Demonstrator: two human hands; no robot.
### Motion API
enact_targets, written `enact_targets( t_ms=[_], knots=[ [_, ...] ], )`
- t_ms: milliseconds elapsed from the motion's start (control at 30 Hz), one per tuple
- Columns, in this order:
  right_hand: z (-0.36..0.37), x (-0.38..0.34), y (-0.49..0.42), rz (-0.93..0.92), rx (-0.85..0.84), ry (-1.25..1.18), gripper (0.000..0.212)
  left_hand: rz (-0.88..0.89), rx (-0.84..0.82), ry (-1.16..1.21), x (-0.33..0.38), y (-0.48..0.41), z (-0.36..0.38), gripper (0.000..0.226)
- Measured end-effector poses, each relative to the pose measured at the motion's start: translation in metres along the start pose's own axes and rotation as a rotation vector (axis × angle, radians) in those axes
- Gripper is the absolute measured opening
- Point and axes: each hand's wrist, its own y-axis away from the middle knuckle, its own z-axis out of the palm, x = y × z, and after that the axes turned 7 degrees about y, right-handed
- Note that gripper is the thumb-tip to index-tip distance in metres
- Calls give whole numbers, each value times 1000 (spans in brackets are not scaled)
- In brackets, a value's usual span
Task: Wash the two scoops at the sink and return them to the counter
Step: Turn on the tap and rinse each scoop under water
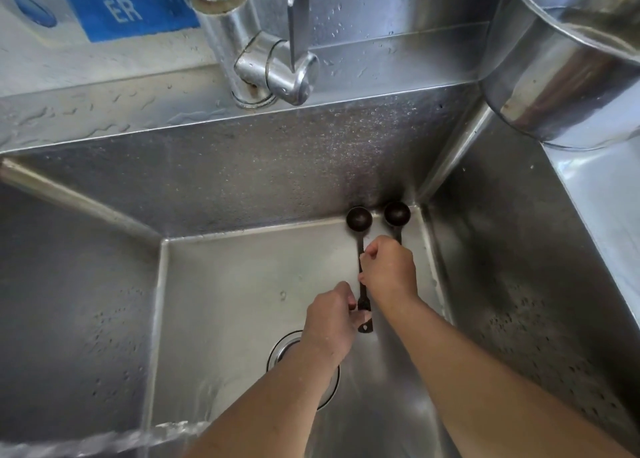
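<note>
Where right hand (389,267) grips, second scoop (397,214) handle hidden

A deep steel sink (242,187) takes up most of the view, its back and side walls speckled with water drops. Its flat floor is wet, with a round drain (289,348) set near the middle, partly hidden behind a forearm. A tap (249,52) with a lever handle stands on the wet ledge (104,111) behind the basin. On the counter (602,187) at the right edge sits a large steel pot (554,69), its base overhanging the corner of the sink. A blue sign (124,4) lies against the wall behind the ledge.
</note>
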Motion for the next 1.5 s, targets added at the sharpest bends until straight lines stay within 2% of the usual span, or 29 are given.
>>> enact_targets(
  t_ms=[200, 333, 467, 667, 967, 1133, 1267, 1367, 1500],
  knots=[
    [-10, 6, 19, -39, 5, -11, 14, -30, -19, 69, 3, 6, 0, 34],
    [-23, 17, 40, -73, -57, 32, 24, -101, -72, 211, 7, 33, 2, 48],
    [-44, 26, 64, -72, -148, 129, 28, -165, 9, 98, -4, 66, -30, 51],
    [-101, 21, 110, -97, -244, 243, 28, -136, -20, -130, 13, 124, -104, 48],
    [-186, -13, 224, -294, -327, 337, 29, -136, 52, -159, 77, 229, -175, 49],
    [-210, -26, 282, -319, -314, 359, 30, -83, 114, -248, 99, 279, -209, 36],
    [-224, -33, 325, -308, -264, 385, 33, -17, 103, -303, 101, 313, -227, 37],
    [-233, -38, 352, -281, -213, 387, 37, 68, 96, -311, 94, 335, -238, 24],
    [-239, -46, 384, -252, -145, 361, 32, 129, 116, -329, 78, 364, -249, 34]
  ],
)
